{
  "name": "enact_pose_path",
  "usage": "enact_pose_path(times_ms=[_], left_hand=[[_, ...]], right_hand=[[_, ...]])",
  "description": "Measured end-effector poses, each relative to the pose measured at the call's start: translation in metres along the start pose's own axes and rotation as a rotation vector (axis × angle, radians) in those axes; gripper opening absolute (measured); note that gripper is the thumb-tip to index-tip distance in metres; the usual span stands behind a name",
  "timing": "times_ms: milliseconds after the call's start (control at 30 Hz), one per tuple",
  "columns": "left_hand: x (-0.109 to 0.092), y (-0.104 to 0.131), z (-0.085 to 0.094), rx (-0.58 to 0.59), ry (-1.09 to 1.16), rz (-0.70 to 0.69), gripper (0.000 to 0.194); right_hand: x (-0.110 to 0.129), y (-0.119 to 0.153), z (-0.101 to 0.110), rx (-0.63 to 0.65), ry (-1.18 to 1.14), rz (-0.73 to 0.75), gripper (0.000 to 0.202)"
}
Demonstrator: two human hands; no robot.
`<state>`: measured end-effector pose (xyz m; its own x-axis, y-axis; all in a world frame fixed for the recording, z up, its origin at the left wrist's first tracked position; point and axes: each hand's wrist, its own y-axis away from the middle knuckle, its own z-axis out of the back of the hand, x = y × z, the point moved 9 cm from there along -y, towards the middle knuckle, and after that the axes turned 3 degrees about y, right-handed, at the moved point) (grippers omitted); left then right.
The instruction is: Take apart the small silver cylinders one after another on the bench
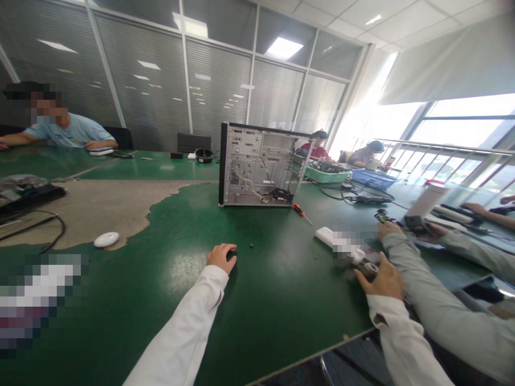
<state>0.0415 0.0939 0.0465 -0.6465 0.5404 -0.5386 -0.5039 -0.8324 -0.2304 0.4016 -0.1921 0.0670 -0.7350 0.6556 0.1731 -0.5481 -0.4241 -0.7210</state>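
Note:
My left hand (221,258) rests on the green tabletop (257,300), fingers loosely curved and apart from the thumb, with nothing seen in it. A tiny dark piece (251,245), too small to name, lies just to its right. Over at the right, my right hand (384,276) has its thumb and index finger spread beside a round dark metallic object (369,267); whether they touch I cannot tell. A white elongated object (325,236), partly blurred out, lies beyond that hand. Farther off stands an opened computer case (261,166), with cables inside and an orange-handled screwdriver (299,210) near its corner.
A co-worker's sleeved arm (426,284) reaches in close on my right. Green (328,174) and blue (374,178) baskets stand behind with cables. A white oval object (107,239) lies at left, near a dark cable (60,230). Other people sit around the table.

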Motion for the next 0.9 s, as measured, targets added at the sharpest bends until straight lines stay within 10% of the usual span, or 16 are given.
enact_pose_path(times_ms=[133, 300, 533, 733, 900], left_hand=[[-0.002, 0.001, 0.002, -0.001, -0.006, 0.016, 0.029], [0.0, 0.0, 0.001, -0.007, 0.006, -0.011, 0.03], [-0.004, 0.003, 0.004, 0.007, 0.004, 0.0, 0.03], [0.0, 0.002, 0.002, -0.006, 0.036, -0.021, 0.03], [0.003, 0.001, -0.002, -0.01, 0.049, -0.025, 0.03]], right_hand=[[0.054, 0.002, 0.029, -0.087, -0.138, 0.12, 0.044], [0.208, 0.035, -0.014, 0.431, -0.508, 0.601, 0.035], [0.334, 0.044, -0.06, 0.434, -0.556, 0.796, 0.037], [0.332, 0.046, -0.058, 0.379, -0.592, 0.862, 0.032], [0.259, 0.041, -0.05, 0.282, -0.431, 0.849, 0.029]])
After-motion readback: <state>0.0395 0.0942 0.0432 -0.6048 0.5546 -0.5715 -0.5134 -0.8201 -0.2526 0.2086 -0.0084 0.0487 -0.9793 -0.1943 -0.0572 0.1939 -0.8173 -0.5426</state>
